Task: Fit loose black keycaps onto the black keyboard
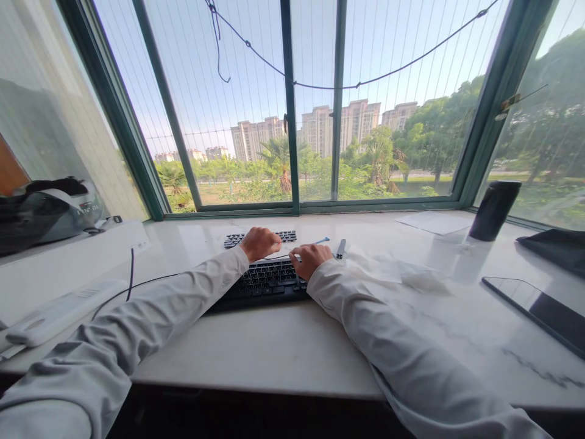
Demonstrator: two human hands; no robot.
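Note:
A black keyboard (267, 281) lies on the white tabletop in front of me. My left hand (261, 244) is over its far edge, fingers curled in; whatever they may hold is hidden. To the right, my right hand (311, 258) bends its fingers above the keyboard's upper right part, and what is in them does not show clearly. Between the hands runs a thin dark line, perhaps a cable. Behind my left hand lies another black strip of keys (287, 236), partly covered. A thin blue stick (323, 240) shows just beyond my right hand; I cannot tell whether it is held.
Right of my hands are a small grey object (341, 248) and crumpled thin white material (402, 272). Farther right stand a black cylinder (495, 210) and a dark tablet (543, 311). White paper (434, 223) lies near the window. A cable (132, 277) and white device (68, 311) are left.

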